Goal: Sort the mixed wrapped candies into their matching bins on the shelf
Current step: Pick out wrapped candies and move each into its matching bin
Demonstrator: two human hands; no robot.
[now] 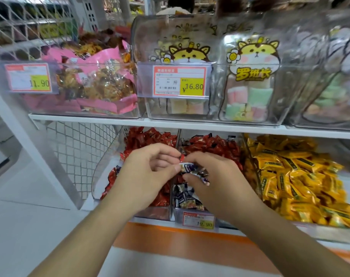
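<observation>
Sorting candies at the lower shelf, both my hands meet over the divider between two bins.

My left hand and right hand pinch dark-wrapped candies above the middle bin, whose rear holds red pieces and front holds dark ones; the red candy bin sits left, the yellow candy bin right. I judge it best to hold each piece by its wrapper, check its colour, and drop it well inside the matching bin, clear of the divider. Price tags read 19.90 below, 16.80 and 11.90 above; the marshmallow bag shows a cartoon cat and Chinese lettering.
</observation>
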